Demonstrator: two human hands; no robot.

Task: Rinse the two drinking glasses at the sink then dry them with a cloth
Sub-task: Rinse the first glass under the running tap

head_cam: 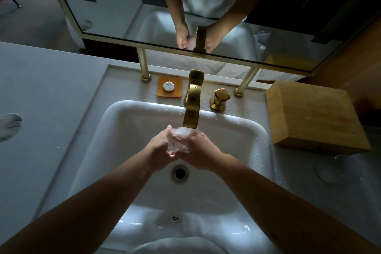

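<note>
Clear glass (pixel 179 142) sits mid-frame under the tap (pixel 192 105); both hands' fingers (pixel 162 140) clamped round it should turn it slowly.

Most of the glass (pixel 178 144) was hidden between the left hand (pixel 161 148) and the right hand (pixel 199 153), and running water blurred its rim, so its shape could not be told. A second glass (pixel 334 169) on the desk (pixel 41 97) at the right was only a faint outline in the dim light. A round object (pixel 9 127) at the left was cut off by the frame's edge. The print on the small white disc (pixel 169 86) was too small to read.
</note>
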